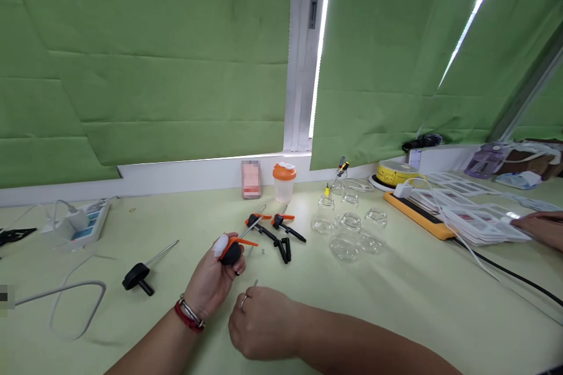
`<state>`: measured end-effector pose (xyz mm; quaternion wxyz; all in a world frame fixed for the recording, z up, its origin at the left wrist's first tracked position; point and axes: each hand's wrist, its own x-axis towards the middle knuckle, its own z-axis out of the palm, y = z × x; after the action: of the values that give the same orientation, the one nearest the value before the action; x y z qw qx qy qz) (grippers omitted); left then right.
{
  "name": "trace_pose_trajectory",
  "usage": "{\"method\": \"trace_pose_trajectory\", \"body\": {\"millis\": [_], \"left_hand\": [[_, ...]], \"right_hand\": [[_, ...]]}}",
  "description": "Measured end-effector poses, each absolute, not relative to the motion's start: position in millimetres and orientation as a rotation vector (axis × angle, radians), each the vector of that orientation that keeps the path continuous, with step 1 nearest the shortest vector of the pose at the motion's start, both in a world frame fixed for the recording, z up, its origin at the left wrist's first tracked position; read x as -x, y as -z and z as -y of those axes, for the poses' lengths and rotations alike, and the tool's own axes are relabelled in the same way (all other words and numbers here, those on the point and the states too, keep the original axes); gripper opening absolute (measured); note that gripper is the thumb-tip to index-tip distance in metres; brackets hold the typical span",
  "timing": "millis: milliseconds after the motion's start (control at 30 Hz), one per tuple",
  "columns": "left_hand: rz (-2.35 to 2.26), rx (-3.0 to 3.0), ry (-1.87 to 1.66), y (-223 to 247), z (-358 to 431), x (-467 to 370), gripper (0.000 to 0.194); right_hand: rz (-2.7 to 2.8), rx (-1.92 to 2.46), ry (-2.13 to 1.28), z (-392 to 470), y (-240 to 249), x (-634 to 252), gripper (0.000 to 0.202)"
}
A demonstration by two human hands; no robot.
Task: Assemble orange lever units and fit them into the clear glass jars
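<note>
My left hand (215,275) holds up a black round crank piece (231,253) with an orange bar, a metal rod and a white part on it. Just to its right, my right hand (266,322) is closed, palm down; a thin tip shows above its fingers, the rest hidden. Behind my hands lie two similar crank pieces (280,222) with orange bars and black arms. Short black handles (285,249) lie beside them. Farther left rests a black crank piece (137,275) with a bare metal rod.
Several clear glass jars (345,246) stand right of centre, with screwdrivers (341,169) behind. An orange-lidded cup (284,183) is near the wall. Power strips (90,224) and cables lie left and right. Another person's hand (543,224) touches plastic trays (479,222) at right.
</note>
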<state>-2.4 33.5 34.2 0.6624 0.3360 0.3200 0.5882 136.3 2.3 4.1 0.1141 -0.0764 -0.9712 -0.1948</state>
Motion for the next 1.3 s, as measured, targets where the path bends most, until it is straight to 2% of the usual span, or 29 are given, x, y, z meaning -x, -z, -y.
{"method": "trace_pose_trajectory", "body": {"millis": [133,200,367,500,633,767,1300], "left_hand": [[-0.722,-0.804,-1.253,-36.3,-27.1,-1.6,0.025],[-0.701,-0.825,-1.209,-37.1,-22.6,-3.4,0.028],[-0.681,-0.822,-1.023,-35.6,-12.5,-9.0,0.033],[-0.596,-0.909,-0.933,-32.2,-6.4,-17.7,0.037],[-0.587,-0.919,-0.855,-31.5,-1.3,-24.4,0.042],[-0.58,-0.956,-0.835,-31.9,0.0,-25.2,0.039],[-0.596,-0.954,-0.732,-29.3,-0.2,-27.8,0.05]], "right_hand": [[2.839,0.161,0.458,12.1,-5.4,-132.5,0.014],[2.823,0.152,0.276,17.0,-11.9,-135.5,0.014],[2.289,0.383,-0.679,13.4,-54.5,-157.3,0.012],[1.493,0.736,-1.178,-8.5,-77.7,-175.2,0.006],[1.185,0.874,-1.315,-25.0,-73.4,-178.5,0.015],[1.217,0.869,-1.352,-23.0,-68.7,-172.2,0.015],[1.313,0.889,-1.395,-20.3,-65.5,-167.7,0.016]]}}
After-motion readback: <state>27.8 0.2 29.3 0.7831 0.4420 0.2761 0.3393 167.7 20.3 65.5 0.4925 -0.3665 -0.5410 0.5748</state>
